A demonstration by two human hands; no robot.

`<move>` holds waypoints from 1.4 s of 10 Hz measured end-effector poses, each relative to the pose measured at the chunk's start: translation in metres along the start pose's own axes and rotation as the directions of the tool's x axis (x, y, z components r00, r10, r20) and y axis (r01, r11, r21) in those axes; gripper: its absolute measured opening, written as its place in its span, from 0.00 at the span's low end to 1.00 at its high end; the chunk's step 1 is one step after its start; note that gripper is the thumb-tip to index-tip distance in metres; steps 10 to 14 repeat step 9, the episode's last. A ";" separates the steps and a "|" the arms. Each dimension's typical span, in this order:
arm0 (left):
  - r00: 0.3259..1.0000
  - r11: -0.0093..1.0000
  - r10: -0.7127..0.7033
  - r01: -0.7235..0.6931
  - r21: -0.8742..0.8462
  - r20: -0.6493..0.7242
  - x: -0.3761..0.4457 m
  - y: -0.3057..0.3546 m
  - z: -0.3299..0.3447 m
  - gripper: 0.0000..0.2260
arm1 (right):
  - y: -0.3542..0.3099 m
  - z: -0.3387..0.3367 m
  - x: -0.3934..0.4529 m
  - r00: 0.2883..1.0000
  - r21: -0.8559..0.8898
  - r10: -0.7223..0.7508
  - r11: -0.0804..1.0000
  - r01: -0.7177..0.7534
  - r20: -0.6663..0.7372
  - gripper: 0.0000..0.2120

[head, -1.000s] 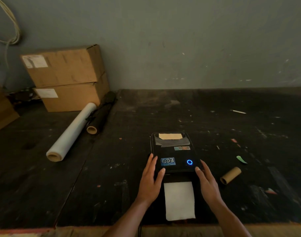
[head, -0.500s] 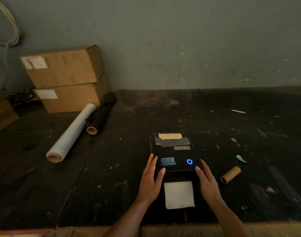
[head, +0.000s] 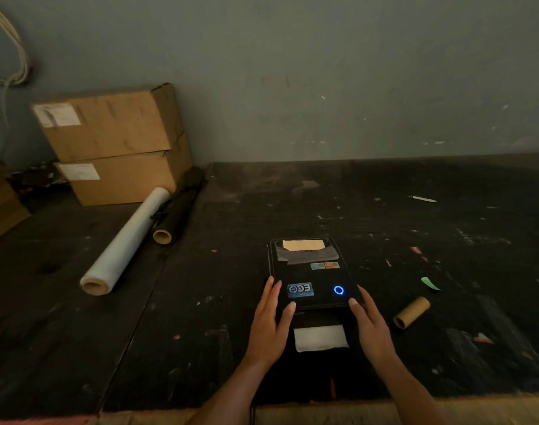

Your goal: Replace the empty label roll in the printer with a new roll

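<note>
The black label printer lies on the dark table, its lid down and a blue ring light glowing on top. A short strip of white label paper sticks out of its near edge. My left hand rests flat on the printer's near left corner, fingers spread. My right hand rests on the near right corner, fingers extended. Neither hand holds anything. The empty brown cardboard core lies on the table to the right of the printer.
Two stacked cardboard boxes stand at the back left against the wall. A roll of clear film and a dark roll lie beside them. Paper scraps, including a green one, dot the right side. The table's front edge is near.
The white label strip sticking out of the printer has grown shorter, drawn back towards the printer. Both hands stay on the printer's near corners.
</note>
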State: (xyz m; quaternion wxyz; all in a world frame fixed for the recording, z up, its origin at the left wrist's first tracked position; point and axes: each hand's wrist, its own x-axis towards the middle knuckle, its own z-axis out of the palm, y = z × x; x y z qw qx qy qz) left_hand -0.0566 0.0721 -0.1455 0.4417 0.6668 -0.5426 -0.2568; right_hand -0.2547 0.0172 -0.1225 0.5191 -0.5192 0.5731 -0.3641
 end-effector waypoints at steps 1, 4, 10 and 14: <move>1.000 1.000 -0.005 0.005 0.002 0.014 -0.001 0.001 -0.001 0.27 | -0.001 0.000 -0.001 1.000 0.012 0.012 1.000 -0.012 0.001 0.26; 0.998 0.999 -0.036 0.037 -0.006 0.054 0.000 0.004 -0.004 0.27 | -0.003 -0.001 -0.001 0.999 0.028 0.047 0.998 -0.048 0.017 0.27; 0.983 0.996 -0.094 0.093 0.016 0.155 -0.018 0.017 -0.030 0.27 | -0.023 -0.018 -0.004 0.998 -0.208 -0.057 0.976 0.060 0.019 0.28; 0.983 0.996 -0.094 0.093 0.016 0.155 -0.018 0.017 -0.030 0.27 | -0.023 -0.018 -0.004 0.998 -0.208 -0.057 0.976 0.060 0.019 0.28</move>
